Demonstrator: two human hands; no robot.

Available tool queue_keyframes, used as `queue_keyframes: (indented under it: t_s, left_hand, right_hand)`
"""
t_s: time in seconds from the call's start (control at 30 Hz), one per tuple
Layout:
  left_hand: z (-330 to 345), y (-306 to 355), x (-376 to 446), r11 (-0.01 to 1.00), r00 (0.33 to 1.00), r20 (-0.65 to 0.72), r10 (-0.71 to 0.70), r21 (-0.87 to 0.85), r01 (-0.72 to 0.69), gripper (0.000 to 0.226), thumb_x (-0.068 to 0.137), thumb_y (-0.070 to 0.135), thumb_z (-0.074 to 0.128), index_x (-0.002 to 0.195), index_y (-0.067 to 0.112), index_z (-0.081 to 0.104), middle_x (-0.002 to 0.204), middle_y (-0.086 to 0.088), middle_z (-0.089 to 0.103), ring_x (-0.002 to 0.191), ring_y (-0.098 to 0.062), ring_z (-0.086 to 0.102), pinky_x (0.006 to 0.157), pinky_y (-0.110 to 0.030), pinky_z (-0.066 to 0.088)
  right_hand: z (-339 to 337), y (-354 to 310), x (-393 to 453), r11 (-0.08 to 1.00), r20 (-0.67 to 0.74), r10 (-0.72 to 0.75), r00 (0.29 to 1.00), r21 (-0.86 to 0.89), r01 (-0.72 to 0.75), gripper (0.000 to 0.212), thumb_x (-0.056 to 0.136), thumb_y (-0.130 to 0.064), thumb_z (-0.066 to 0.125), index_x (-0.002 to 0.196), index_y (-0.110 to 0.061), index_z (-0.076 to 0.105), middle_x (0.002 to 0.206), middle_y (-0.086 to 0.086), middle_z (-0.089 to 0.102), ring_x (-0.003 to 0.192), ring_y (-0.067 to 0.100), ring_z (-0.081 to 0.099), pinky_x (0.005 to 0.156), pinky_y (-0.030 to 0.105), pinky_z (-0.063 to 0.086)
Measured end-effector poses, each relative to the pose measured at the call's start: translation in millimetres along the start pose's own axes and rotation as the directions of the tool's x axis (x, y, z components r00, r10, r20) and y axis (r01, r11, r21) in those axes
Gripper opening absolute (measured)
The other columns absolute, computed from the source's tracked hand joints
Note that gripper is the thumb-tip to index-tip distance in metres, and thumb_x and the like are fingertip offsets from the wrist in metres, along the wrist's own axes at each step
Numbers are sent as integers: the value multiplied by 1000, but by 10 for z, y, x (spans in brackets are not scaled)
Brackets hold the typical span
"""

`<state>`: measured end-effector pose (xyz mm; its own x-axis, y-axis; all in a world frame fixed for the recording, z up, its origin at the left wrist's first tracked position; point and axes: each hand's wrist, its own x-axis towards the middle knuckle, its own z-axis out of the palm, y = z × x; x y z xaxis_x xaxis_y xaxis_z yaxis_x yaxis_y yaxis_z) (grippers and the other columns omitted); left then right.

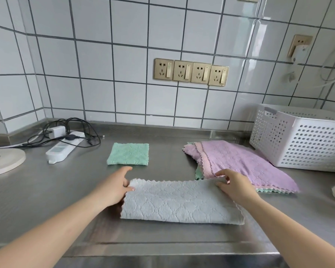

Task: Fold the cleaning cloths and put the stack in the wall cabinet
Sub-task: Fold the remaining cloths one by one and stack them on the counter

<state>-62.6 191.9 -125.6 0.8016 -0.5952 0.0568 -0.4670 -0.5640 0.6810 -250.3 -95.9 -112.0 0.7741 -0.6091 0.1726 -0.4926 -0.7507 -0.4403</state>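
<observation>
- Grey cloth (180,202), folded in half, lies on the steel counter (46,190) nearest the person; left hand (114,188) and right hand (234,186) each pinch a far corner.
- Uneven pulling could skew its next fold.
- Behind it waits the folded green cloth (128,154); right of it, the unfolded pile (240,163), which the right hand might snag.

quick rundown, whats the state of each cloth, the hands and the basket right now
grey cloth: folded in half, flat
green cloth: folded square, set aside
purple cloth: unfolded, atop pile
left hand: pinching grey cloth's left end
right hand: pinching its right end
white basket: upright
</observation>
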Motion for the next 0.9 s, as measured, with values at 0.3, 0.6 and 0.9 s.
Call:
queue_keyframes:
  t_s: [0.3,0.6,0.9]
  left_hand:
    - [-286,385,-117,933,980,-87,181,330,-143,40,96,18,45,136,16,46,135,-3,49,120,-18,49,99,-26,35]
    - [543,737,-396,783,958,284,36,587,-204,43,100,30,29,130,4,45,142,-18,39,133,-30,35,108,-38,30]
    - [703,546,-642,804,982,140,125,565,-183,58,99,44,19,150,19,6,159,-1,-4,146,-18,-7,119,-41,-3]
  right_hand:
    - [-59,-268,-152,988,-149,-147,978,-79,136,30,93,-27,54,122,-23,59,131,1,51,105,20,58,88,32,46]
    - [540,-916,-459,920,399,-157,903,-273,280,57,95,-56,27,148,-34,19,158,-5,11,146,17,5,112,59,5]
    - [525,-577,-498,883,321,-280,905,-283,374,124,39,-88,-25,148,-38,9,159,-5,6,147,14,2,117,44,5]
